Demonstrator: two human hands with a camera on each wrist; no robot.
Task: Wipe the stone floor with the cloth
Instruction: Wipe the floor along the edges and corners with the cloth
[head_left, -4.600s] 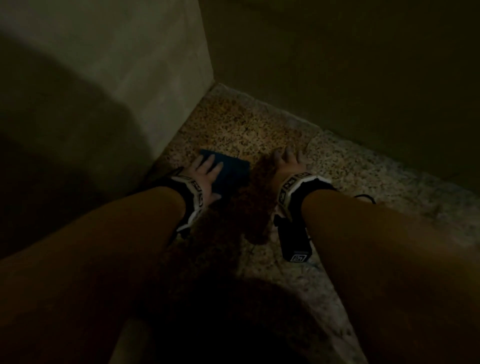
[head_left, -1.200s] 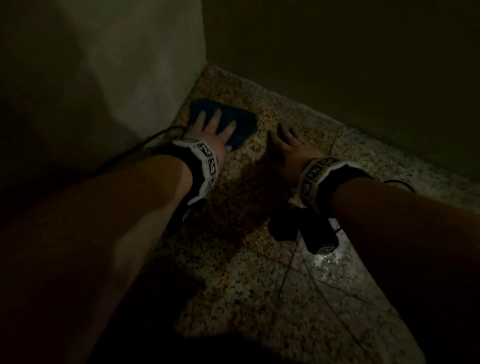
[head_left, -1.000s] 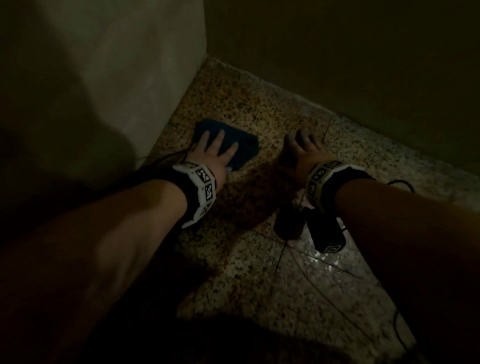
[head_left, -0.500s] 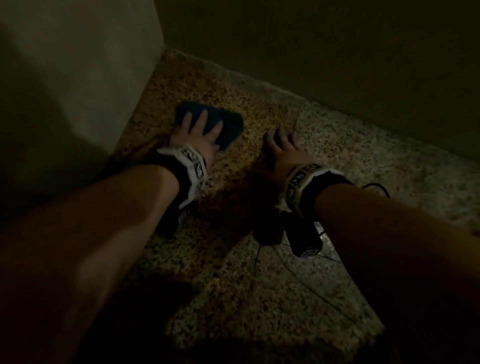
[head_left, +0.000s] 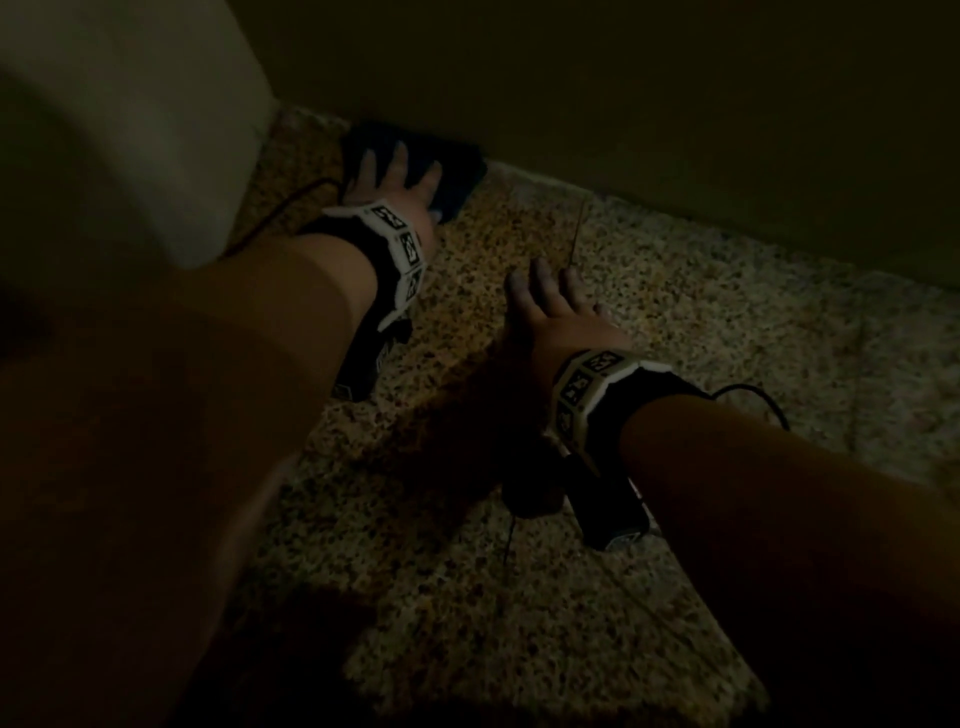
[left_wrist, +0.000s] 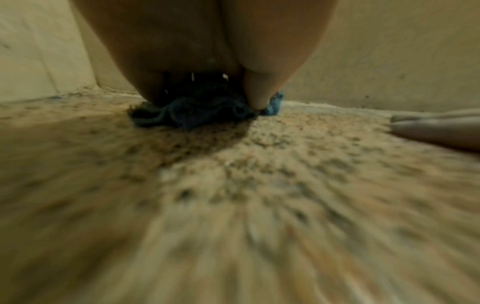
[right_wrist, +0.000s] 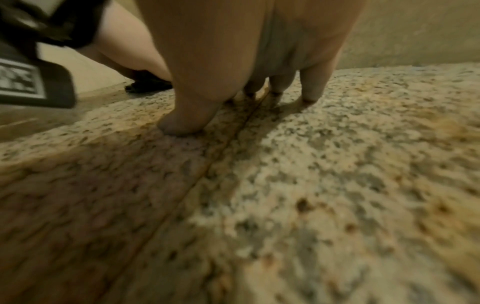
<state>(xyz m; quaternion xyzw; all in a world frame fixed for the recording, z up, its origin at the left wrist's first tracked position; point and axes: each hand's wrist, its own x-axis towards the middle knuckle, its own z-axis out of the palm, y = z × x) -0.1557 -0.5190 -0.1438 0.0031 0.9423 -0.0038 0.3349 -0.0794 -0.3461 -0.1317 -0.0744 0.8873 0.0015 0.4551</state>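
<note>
A dark blue cloth (head_left: 457, 166) lies on the speckled stone floor (head_left: 519, 571) in the corner where two walls meet. My left hand (head_left: 395, 176) presses flat on it with spread, straight fingers; in the left wrist view the cloth (left_wrist: 192, 115) bunches under the palm (left_wrist: 207, 41). My right hand (head_left: 550, 301) rests flat on the bare floor to the right, beside a tile joint, holding nothing. In the right wrist view its fingertips (right_wrist: 309, 92) and thumb (right_wrist: 187, 121) touch the stone (right_wrist: 311, 164).
A pale wall (head_left: 130, 130) stands at the left and a dark wall (head_left: 675, 104) runs along the back. Thin black cables (head_left: 753, 395) trail from the wrist bands over the floor. The scene is dim, with heavy shadow at the bottom.
My left hand has pushed the cloth forward into the corner against the back wall. The right hand stays flat on the floor beside the tile joint.
</note>
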